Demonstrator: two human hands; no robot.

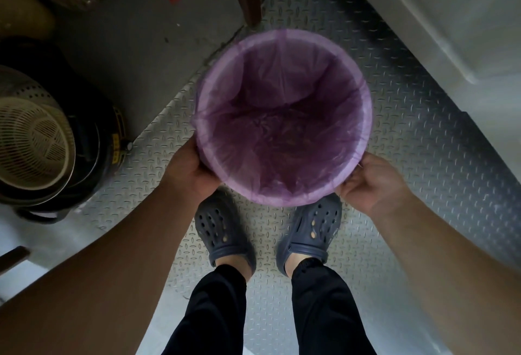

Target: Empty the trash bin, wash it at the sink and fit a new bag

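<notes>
head view: looks like this is pretty much the tail end. the trash bin (282, 117) is held over the checker-plate floor (408, 140), just beyond the clogs (222, 230), and a purple bag (282, 134) is already lining it, folded over the rim all the way round. left hand (187, 170) grips the near-left side of the rim, right hand (372, 182) pinches the near-right side. bag looks close to empty, maybe a few specks at the bottom. my guess: just setting it back in place is left. writing: yellow labels on the dark drum (115, 140) at left, too blurry to read.
</notes>
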